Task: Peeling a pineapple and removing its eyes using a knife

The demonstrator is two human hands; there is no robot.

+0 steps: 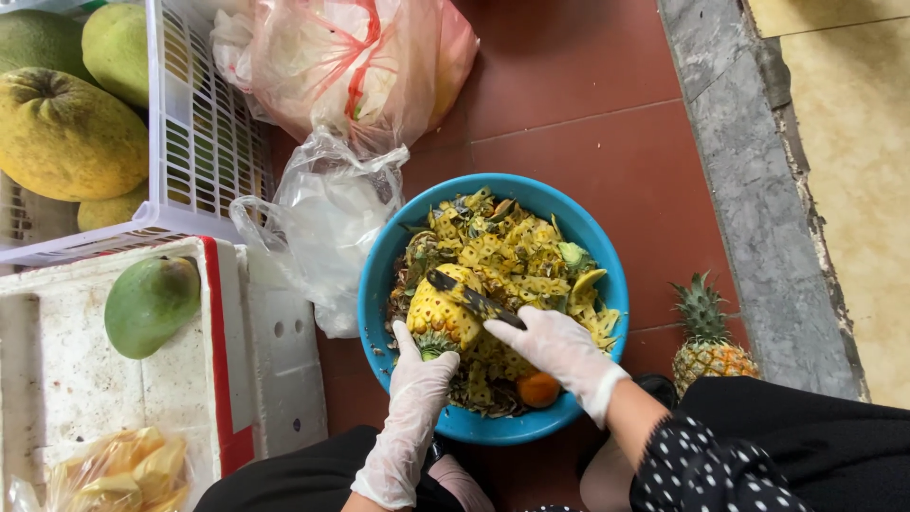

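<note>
Left hand, gloved, clamped on crown end of half-peeled pineapple, held over blue basin on red tile floor. Right hand, gloved, closed around knife handle; blade lies across pineapple's top side. Basin full of yellow-green peel scraps; small orange fruit near its front rim. Whole pineapple stands just right of basin. Plastic bags left of basin, touching rim. White crate with pomelos far left.

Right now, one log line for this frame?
left hand: holds pineapple | right hand: knife on pineapple | under: blue basin of peels | whole pineapple on floor
</note>
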